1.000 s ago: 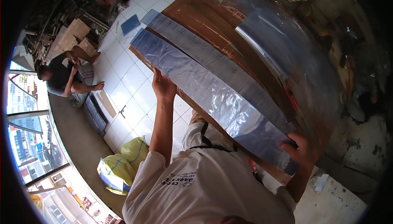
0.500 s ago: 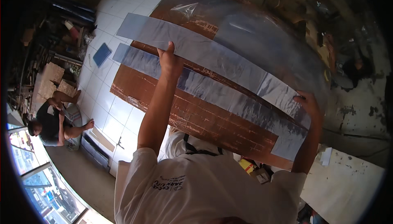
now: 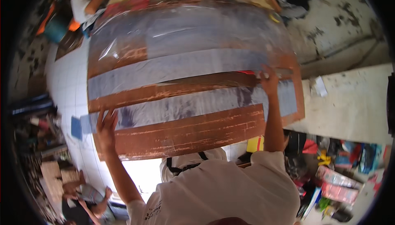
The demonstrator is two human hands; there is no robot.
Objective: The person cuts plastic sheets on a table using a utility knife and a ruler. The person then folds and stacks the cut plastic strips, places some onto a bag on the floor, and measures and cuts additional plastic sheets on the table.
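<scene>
Daylight is pouring in from below the left hand [image 3: 106, 127], blowing the floor [image 3: 142, 175] there out to pure white. Above the right hand [image 3: 268, 80], the clear plastic sheet [image 3: 185, 27] is throwing soft pale glare. Everything is looking slightly smeared, edges are bending hard toward the rim, and the corners are fading into black.

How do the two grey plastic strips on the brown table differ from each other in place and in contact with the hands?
The near grey strip lies closer to the person; the far grey strip lies beyond it, with a band of brown table between them. The left hand rests on the near strip's left end, while the far strip's left end is untouched. The right hand sits between them, by the far strip's right end. Both are long, grey and flat.
</scene>
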